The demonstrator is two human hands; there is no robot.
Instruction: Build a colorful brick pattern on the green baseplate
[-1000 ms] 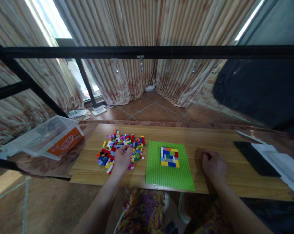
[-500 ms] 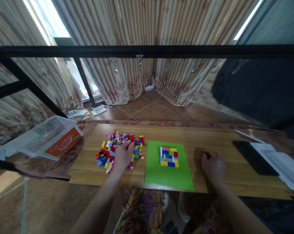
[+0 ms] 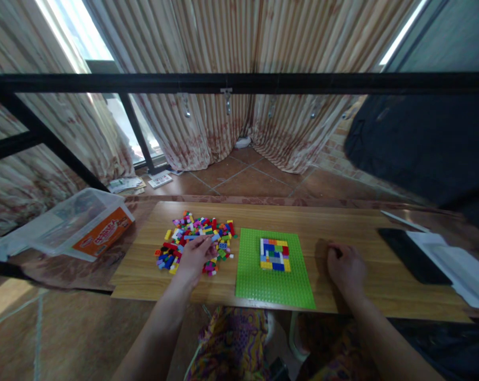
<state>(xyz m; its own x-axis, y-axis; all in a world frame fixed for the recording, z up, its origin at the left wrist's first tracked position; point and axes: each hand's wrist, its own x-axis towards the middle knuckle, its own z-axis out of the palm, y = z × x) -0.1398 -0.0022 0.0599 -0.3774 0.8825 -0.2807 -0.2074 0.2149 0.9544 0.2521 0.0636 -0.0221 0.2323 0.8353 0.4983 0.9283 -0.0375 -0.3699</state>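
My left hand (image 3: 192, 259) is over the near part of a pile of loose toy bricks (image 3: 202, 225), its thumb and fingertips drawn together. A light blue brick (image 3: 215, 238) shows right at those fingertips; whether they grip it or another small piece I cannot make out. To the right of the pile lies a green studded baseplate (image 3: 273, 291). A flat, multicoloured block of joined bricks (image 3: 275, 255) sits on its upper middle. Beyond the baseplate's right edge, my right hand (image 3: 347, 267) rests on the table with curled fingers and no brick showing in them.
The wooden table (image 3: 326, 222) carries a black flat tablet-like object (image 3: 414, 256) and white papers or packaging (image 3: 467, 275) at the right. A clear plastic box (image 3: 84, 217) with an orange label stands to the left. A black metal bar (image 3: 239, 83) crosses behind the table.
My left hand has shifted slightly left and toward me over the pile, uncovering some bricks. My right hand and the block on the baseplate stay in place.
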